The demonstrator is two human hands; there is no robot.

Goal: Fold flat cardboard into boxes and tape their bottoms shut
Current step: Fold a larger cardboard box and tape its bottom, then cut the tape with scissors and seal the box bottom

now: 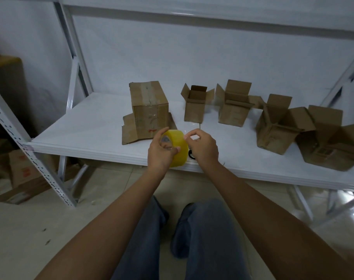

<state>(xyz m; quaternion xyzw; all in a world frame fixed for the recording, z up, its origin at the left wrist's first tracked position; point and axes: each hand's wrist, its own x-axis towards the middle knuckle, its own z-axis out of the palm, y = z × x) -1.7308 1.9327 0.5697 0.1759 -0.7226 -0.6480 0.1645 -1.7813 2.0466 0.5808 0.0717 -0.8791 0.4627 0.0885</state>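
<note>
The white metal shelving unit (95, 126) fills the view, its broad white shelf board carrying everything. Near the shelf's right edge sits the biggest brown cardboard box (329, 142), flaps splayed open upward, and just beside it on the left another open-topped brown carton (273, 130), tilted a little, with its flaps up. In the middle of the shelf stands the tall upside-down cardboard box (149, 110), its bottom facing up with clear tape running along the seam, its lower flaps spread flat on the board. Toward the back edge, between that one and the right-hand pair, two smaller open cardboard boxes stand upright: the narrow one (195, 108) and the wider one (234, 110), apart from each other. Down on the floor at the left, past the perforated upright, lies a flat stack of cardboard with red print (22, 176). At the front edge of the shelf, the left hand (162, 152) grips the yellow roll of packing tape (178, 146), fingers curled through and around its core, holding it just above the board. The right hand (202, 146) touches the roll's right side, thumb and forefinger pinched together at the tape's surface. Whether they have the loose end I cannot tell. Below are grey trousers (202, 239).
</note>
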